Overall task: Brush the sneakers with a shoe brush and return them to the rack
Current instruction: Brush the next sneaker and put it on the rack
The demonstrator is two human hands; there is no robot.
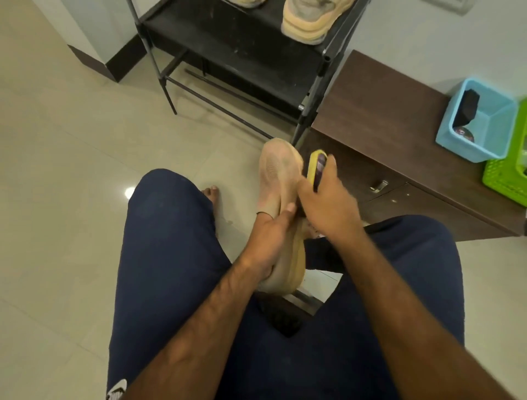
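Observation:
A tan sneaker [276,174] is held between my knees, toe pointing away from me. My left hand [268,242] grips it around the heel and middle, thumb across the top. My right hand [325,200] holds a yellow shoe brush [316,167] against the sneaker's right side; its bristles are hidden. A second tan sneaker [309,21] stands on the black shoe rack [256,57] at the top of the view, and part of another shoe [246,2] shows at the frame's upper edge.
A low dark wooden cabinet [385,120] stands to the right of the rack. On it are a light blue basket [482,120] and a green basket [510,174]. My legs in dark blue trousers fill the foreground over a pale tiled floor [71,171].

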